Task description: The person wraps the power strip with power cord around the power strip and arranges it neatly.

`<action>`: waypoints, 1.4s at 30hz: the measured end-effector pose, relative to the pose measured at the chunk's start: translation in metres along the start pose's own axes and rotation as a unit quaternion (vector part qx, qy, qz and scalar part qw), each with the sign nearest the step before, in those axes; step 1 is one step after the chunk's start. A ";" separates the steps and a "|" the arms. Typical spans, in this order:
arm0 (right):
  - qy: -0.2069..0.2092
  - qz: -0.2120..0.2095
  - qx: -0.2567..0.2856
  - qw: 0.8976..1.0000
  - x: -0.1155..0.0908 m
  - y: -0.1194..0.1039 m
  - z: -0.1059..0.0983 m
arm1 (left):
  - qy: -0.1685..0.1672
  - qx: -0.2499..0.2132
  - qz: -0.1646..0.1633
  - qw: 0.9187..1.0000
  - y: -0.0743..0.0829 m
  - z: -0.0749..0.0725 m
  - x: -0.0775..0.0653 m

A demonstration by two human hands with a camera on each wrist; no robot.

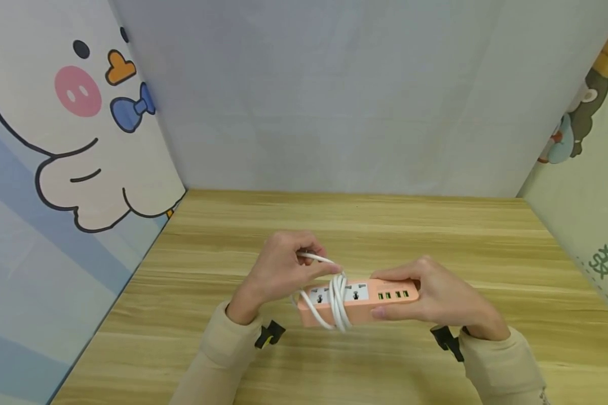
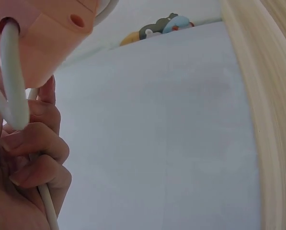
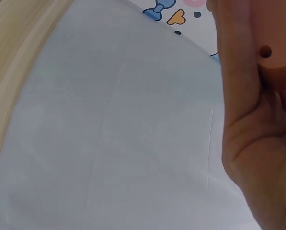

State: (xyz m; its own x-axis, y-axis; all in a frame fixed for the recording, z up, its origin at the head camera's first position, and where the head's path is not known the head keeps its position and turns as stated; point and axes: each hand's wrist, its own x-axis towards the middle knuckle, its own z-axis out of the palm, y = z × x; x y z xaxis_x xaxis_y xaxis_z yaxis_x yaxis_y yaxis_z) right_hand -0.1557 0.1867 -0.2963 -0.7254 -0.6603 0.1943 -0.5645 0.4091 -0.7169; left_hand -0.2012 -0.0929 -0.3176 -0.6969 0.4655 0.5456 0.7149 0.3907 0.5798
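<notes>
A peach-orange power strip [image 1: 365, 312] with white socket panels and several green USB ports spans the space between the hands in the head view. Its white cord [image 1: 338, 304] is wound in several turns around the strip's middle. My right hand [image 1: 436, 295] grips the strip's right end, thumb on the near side and fingers behind. Beside the coils, my left hand [image 1: 284, 270] pinches a length of the cord. In the left wrist view the cord [image 2: 13, 72] leaves a hole in the strip's end, and more of it runs through the curled fingers [image 2: 42, 143].
A wood-grain table [image 1: 354, 225] lies below the hands. Behind it hangs a pale grey-white cloth [image 1: 354, 101]. Printed panels stand at both sides, with a white cartoon bird [image 1: 81, 146] on the left. Black wrist mounts [image 1: 270, 334] show near both sleeves.
</notes>
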 end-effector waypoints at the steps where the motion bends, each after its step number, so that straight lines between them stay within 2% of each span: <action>1: 0.001 0.003 -0.003 1.000 0.000 0.000 0.000 | 0.001 0.002 0.000 1.000 0.001 0.000 0.000; 10: 0.012 0.004 -0.029 0.999 0.003 -0.001 0.003 | 0.017 0.037 0.000 0.999 0.007 0.003 0.000; 18: 0.024 0.027 -0.034 0.999 0.005 -0.001 0.003 | 0.025 0.057 -0.001 0.998 0.012 0.003 0.000; 29: 0.068 0.048 -0.052 0.995 0.006 0.003 0.006 | 0.031 0.042 -0.015 0.999 0.018 0.002 -0.001; 42: 0.126 0.050 -0.078 0.988 0.007 0.003 0.008 | 0.051 0.008 -0.002 0.999 0.023 0.001 -0.001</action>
State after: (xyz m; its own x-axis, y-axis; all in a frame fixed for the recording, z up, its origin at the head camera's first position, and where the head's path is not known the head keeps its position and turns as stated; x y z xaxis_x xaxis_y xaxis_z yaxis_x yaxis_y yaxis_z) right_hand -0.1591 0.1782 -0.3021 -0.8450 -0.4410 0.3025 -0.5241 0.5701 -0.6327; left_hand -0.1843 -0.0834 -0.3051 -0.7015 0.3810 0.6023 0.7122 0.4063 0.5725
